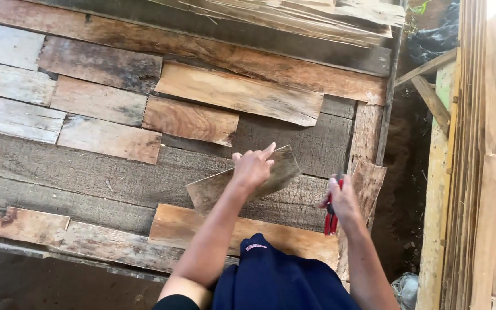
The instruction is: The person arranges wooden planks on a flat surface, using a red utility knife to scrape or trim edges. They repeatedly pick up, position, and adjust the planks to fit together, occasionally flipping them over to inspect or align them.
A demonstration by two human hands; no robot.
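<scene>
My left hand (pixel 252 167) rests on a thin grey-brown veneer piece (pixel 213 190), holding it at an angle on the wide veneer sheet (pixel 87 178). The fingers press on its upper right part. My right hand (pixel 343 201) grips a red-handled tool (pixel 331 221), pointing downward, next to a narrow upright veneer strip (pixel 371 178) at the sheet's right edge. Several reddish and pale veneer patches (pixel 190 119) lie laid side by side above my hands.
A stack of thin veneer sheets (pixel 317 14) lies at the top. Upright stacked veneer and a wooden frame (pixel 477 172) stand at the right, with a dark earth gap (pixel 403 189) between. Dark blue cloth (pixel 276 281) covers my lap at the bottom.
</scene>
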